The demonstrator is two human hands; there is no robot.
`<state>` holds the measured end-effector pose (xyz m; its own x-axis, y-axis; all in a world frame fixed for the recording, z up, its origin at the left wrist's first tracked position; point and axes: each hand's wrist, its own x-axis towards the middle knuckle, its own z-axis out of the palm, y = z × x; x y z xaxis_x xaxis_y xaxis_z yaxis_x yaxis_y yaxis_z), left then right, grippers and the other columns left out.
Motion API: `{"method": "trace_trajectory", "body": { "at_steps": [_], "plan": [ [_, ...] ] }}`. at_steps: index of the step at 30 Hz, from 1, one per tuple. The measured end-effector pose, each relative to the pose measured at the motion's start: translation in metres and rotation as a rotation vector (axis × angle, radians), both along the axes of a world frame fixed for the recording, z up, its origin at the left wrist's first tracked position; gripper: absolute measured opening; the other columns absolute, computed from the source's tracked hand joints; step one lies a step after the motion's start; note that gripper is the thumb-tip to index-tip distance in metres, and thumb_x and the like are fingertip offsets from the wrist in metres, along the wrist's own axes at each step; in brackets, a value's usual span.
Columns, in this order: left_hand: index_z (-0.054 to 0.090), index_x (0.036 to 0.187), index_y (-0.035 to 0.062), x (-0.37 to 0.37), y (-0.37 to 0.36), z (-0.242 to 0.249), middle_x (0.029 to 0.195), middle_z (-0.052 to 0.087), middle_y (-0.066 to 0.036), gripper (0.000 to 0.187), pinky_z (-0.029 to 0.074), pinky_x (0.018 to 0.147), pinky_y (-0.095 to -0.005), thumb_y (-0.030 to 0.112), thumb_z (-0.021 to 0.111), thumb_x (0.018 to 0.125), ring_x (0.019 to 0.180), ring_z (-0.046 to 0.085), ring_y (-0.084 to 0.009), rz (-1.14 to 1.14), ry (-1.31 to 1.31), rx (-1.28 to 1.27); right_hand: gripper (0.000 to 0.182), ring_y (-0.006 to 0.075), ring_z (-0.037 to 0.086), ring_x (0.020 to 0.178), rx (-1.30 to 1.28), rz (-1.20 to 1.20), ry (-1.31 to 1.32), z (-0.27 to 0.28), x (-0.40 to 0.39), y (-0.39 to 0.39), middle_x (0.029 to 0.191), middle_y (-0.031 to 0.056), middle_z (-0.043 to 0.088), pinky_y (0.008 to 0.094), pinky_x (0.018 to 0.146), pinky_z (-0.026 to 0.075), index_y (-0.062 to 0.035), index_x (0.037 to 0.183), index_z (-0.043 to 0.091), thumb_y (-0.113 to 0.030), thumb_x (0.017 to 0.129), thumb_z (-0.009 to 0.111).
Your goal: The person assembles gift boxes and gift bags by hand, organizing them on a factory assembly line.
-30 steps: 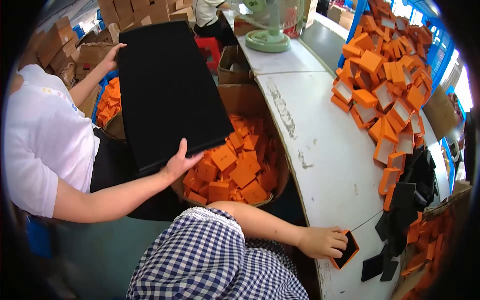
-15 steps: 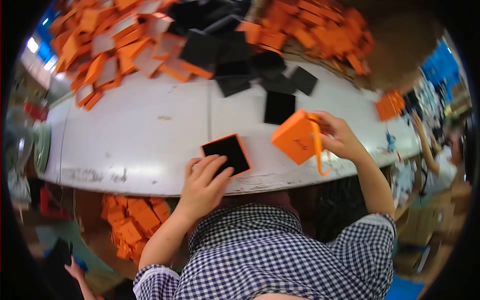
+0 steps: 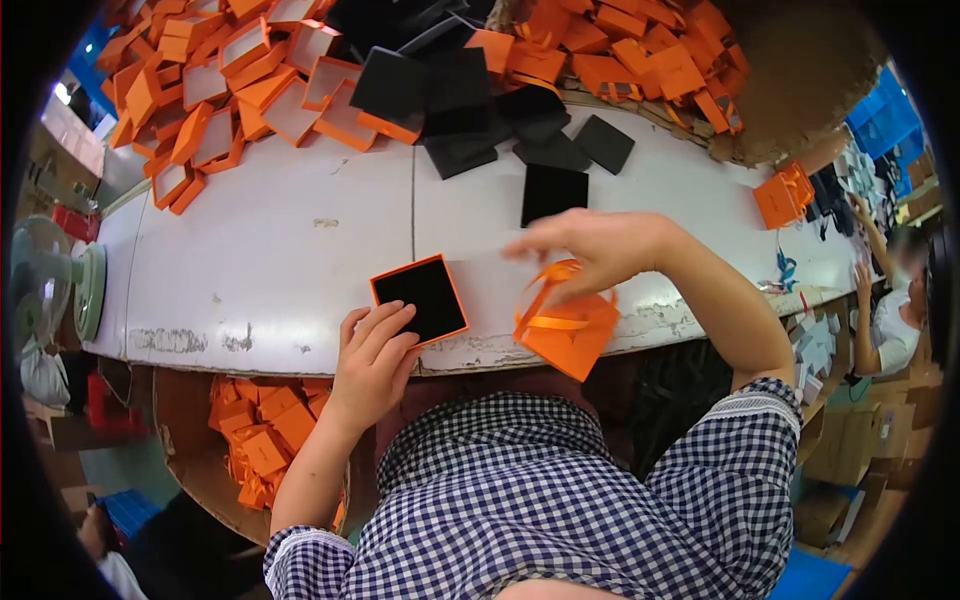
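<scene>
An open orange box point(image 3: 372, 280) with a black insert point(image 3: 432, 297) lies on the white table. My left hand point(image 3: 372, 352) grips its near-left side, fingertips over the rim and onto the insert. Above a small orange gift bag point(image 3: 582, 345) with ribbon handles, my right hand point(image 3: 590, 250) is open, its fingers blurred and stretched to the left. The thumb is close to the bag's ribbon point(image 3: 556, 322). The bag is tilted and overlaps the table's front edge. Just beyond the right hand lies a black square pad point(image 3: 553, 193).
Orange box parts point(image 3: 215, 85) are piled at the back left, beside black pads point(image 3: 455, 95). More orange bags point(image 3: 675, 70) fill a carton at the back right. Another bag point(image 3: 780, 197) and blue scissors point(image 3: 785, 268) lie right. Below, a carton point(image 3: 195, 440) holds orange pieces point(image 3: 268, 450).
My left hand and the box have shifted left, and the box has turned slightly. The bag has moved left and nearer to me; my right hand has gone from gripping it to open above it.
</scene>
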<state>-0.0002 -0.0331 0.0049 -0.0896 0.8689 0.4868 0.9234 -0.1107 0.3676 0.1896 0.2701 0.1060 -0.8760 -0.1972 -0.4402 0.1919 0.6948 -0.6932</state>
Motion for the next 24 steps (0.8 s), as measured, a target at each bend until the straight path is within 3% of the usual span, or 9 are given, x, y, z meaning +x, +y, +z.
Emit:
{"method": "trace_trajectory", "body": {
  "at_steps": [2,3,4,7,15,17,21,23,24],
  "plan": [
    [0.067,0.098,0.0058,0.002,-0.001,0.002,0.126,0.069,-0.01,0.016,0.04,0.107,-0.0492,0.007,0.076,0.084,0.124,0.062,-0.0287,-0.004,-0.036,0.011,0.057,0.0334,0.064,0.113,0.246,-0.232,0.547,0.003,-0.007,-0.01,0.125,0.0166,0.065,0.0381,0.097,0.052,-0.0012,0.139,0.056,-0.024,0.09,0.077],
    [0.067,0.11,0.0058,-0.006,-0.008,-0.002,0.138,0.062,-0.015,0.031,0.038,0.109,-0.051,0.012,0.08,0.082,0.131,0.055,-0.0335,-0.053,-0.006,-0.043,0.055,0.0343,0.061,0.119,0.276,-0.303,0.592,0.01,-0.004,-0.014,0.131,0.0171,0.061,0.0392,0.1,0.05,-0.0021,0.138,0.055,-0.024,0.093,0.075],
    [0.067,0.11,0.0058,-0.007,-0.008,0.006,0.138,0.062,-0.015,0.031,0.038,0.109,-0.051,0.012,0.08,0.082,0.131,0.055,-0.0335,-0.046,-0.002,-0.042,0.055,0.0343,0.061,0.119,0.274,-0.297,0.597,0.012,0.003,-0.019,0.131,0.0171,0.061,0.0392,0.1,0.05,-0.0021,0.138,0.055,-0.024,0.093,0.075],
    [0.056,0.14,0.0034,-0.007,-0.002,0.037,0.16,0.032,-0.024,0.075,0.036,0.113,-0.0543,0.026,0.087,0.076,0.146,0.032,-0.0465,0.016,-0.049,-0.145,0.042,0.033,0.06,0.122,0.266,-0.354,0.631,0.007,0.02,-0.042,0.129,0.0149,0.062,0.0415,0.102,0.05,-0.0022,0.125,0.06,-0.021,0.091,0.075],
    [0.052,0.14,-0.0011,-0.026,0.011,0.013,0.15,0.044,-0.021,0.081,0.042,0.11,-0.051,0.029,0.088,0.073,0.133,0.044,-0.0434,0.089,-0.021,-0.186,0.03,0.0316,0.06,0.104,0.451,-0.423,0.526,-0.021,0.006,-0.079,0.107,0.0126,0.061,0.0413,0.087,0.05,-0.0025,0.099,0.063,-0.02,0.08,0.078],
    [0.053,0.138,-0.0017,-0.032,0.005,0.009,0.148,0.045,-0.021,0.081,0.042,0.109,-0.0508,0.031,0.088,0.073,0.131,0.045,-0.0429,0.084,-0.04,-0.168,0.031,0.0303,0.058,0.097,0.729,-0.292,0.466,-0.035,-0.012,-0.09,0.094,0.0117,0.058,0.041,0.081,0.046,-0.0024,0.092,0.063,-0.025,0.077,0.077],
    [0.054,0.136,-0.0025,-0.037,-0.008,0.007,0.143,0.048,-0.02,0.081,0.044,0.106,-0.0507,0.033,0.088,0.073,0.127,0.049,-0.0422,0.083,-0.101,-0.11,0.022,0.0316,0.059,0.093,0.684,-0.295,0.623,-0.065,-0.026,-0.085,0.091,0.013,0.059,0.041,0.08,0.046,-0.0009,0.091,0.062,-0.017,0.08,0.073],
    [0.054,0.136,-0.0022,-0.035,-0.009,0.007,0.142,0.048,-0.02,0.08,0.044,0.106,-0.0506,0.034,0.089,0.073,0.126,0.049,-0.0419,0.115,-0.133,-0.097,0.016,0.0316,0.062,0.092,0.195,-0.628,0.721,-0.057,-0.026,-0.085,0.094,0.0144,0.063,0.0414,0.085,0.048,0.0,0.092,0.062,-0.009,0.082,0.071],
    [0.054,0.135,-0.002,-0.035,-0.009,0.006,0.141,0.049,-0.02,0.08,0.044,0.106,-0.0505,0.034,0.089,0.073,0.126,0.049,-0.0416,0.121,-0.163,-0.082,0.016,0.0316,0.062,0.092,0.194,-0.622,0.721,-0.052,-0.023,-0.088,0.094,0.0144,0.063,0.0414,0.085,0.048,0.0,0.092,0.062,-0.009,0.082,0.071]
  ]
}}
